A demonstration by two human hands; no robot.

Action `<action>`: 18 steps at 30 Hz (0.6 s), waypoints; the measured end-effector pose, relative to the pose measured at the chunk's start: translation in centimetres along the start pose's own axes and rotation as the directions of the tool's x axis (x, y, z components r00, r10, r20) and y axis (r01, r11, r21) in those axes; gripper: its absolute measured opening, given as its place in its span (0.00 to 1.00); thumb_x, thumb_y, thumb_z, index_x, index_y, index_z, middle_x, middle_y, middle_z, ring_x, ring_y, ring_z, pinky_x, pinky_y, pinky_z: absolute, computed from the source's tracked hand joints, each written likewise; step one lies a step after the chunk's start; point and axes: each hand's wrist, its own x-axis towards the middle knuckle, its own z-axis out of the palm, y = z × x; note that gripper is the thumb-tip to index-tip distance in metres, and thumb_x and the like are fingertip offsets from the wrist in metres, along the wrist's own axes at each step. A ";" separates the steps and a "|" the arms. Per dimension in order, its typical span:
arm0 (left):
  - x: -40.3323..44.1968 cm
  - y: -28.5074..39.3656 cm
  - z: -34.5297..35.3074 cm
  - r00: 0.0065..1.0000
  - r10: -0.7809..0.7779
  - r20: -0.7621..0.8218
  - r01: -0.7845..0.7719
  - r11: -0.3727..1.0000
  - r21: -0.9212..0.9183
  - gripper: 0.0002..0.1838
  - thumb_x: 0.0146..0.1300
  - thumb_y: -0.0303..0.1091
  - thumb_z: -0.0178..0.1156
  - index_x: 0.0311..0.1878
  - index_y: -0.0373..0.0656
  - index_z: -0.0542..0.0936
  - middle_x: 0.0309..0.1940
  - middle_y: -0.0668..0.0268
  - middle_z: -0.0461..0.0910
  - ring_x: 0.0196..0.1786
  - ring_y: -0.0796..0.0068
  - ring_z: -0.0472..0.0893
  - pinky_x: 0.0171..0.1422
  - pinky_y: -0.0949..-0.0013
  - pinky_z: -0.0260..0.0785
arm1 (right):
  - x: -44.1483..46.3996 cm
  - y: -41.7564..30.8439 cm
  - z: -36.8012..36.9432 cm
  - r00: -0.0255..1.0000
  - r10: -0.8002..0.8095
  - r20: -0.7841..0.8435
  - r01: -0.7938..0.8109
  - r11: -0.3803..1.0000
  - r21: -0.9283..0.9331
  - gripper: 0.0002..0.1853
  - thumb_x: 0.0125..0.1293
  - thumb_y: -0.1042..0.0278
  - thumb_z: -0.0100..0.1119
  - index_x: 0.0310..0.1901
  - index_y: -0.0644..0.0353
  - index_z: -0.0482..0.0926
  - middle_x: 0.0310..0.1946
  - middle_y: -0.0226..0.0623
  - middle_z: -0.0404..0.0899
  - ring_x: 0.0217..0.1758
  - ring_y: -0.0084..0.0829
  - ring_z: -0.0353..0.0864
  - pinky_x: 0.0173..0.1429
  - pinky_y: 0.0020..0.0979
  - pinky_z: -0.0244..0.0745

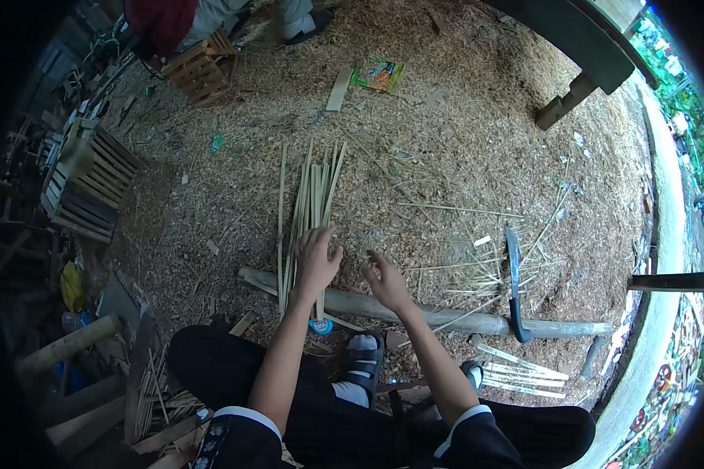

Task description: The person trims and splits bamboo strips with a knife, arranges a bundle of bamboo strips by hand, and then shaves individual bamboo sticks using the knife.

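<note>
Long pale strips [317, 187] lie in a bundle on the ground, crossing a wooden pole [368, 304]. My left hand [317, 256] rests over the near part of the bundle, palm down; whether it grips any strip is hidden. To its right, my right hand [384, 278] hovers above the pole with its fingers apart and nothing in them. A round blue and white object [321, 326] sits at the near end of the bundle. The large knife [513, 266] has its black handle across the pole, and thin loose strips lie around its blade.
Slatted wooden crates [94, 180] stand at the left, and another [203, 69] is beside a seated person [211, 19] at the top. A dark table [579, 39] is at the upper right. More strips [524, 377] lie near my foot. Wood pieces are piled at lower left.
</note>
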 end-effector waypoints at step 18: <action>-2.1 -1.4 -4.9 0.987 -0.144 -0.068 0.150 0.984 0.097 0.20 0.64 0.38 0.63 0.58 0.43 0.80 0.57 0.57 0.79 0.65 0.52 0.72 0.72 0.49 0.57 | 2.0 -1.6 4.7 0.996 -0.079 0.034 0.068 0.968 0.240 0.23 0.74 0.61 0.57 0.65 0.65 0.72 0.56 0.51 0.80 0.56 0.43 0.84 0.57 0.38 0.79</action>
